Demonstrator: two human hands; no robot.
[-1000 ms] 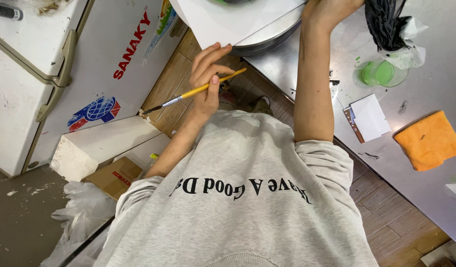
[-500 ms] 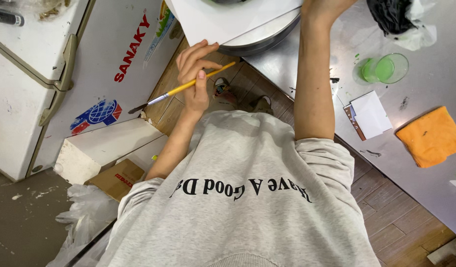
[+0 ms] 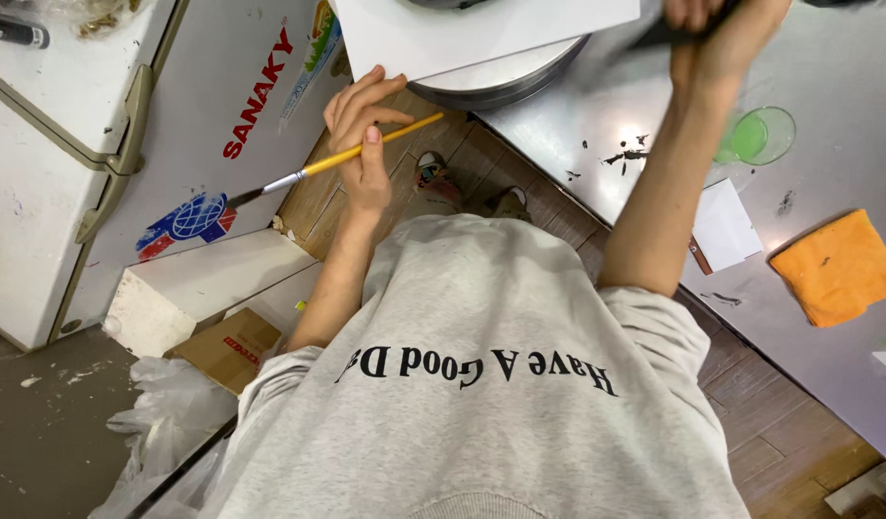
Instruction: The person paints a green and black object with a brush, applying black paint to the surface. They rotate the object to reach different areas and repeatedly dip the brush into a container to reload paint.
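- Paintbrush (image 3: 337,159): yellow handle, metal ferrule, dark tip. It is held off the edge of the desk (image 3: 847,96), above the wooden floor (image 3: 318,202). Its tip points away toward the white chest appliance (image 3: 174,125).
- Step in hand, as I judge it: brush work on the white sheet (image 3: 462,34), with the brush lifted clear of it.
- A next stroke would call for swinging the tip back over the sheet.
- Left hand (image 3: 361,144): fingers (image 3: 351,106) pinched narrow around the brush handle, thumb on top.
- Right hand (image 3: 717,34): raised over the desk and blurred, apparently closed on a dark thing (image 3: 659,37) that I cannot identify.
- Also on the desk: a green dish (image 3: 755,136) and an orange cloth (image 3: 837,264), both untouched.
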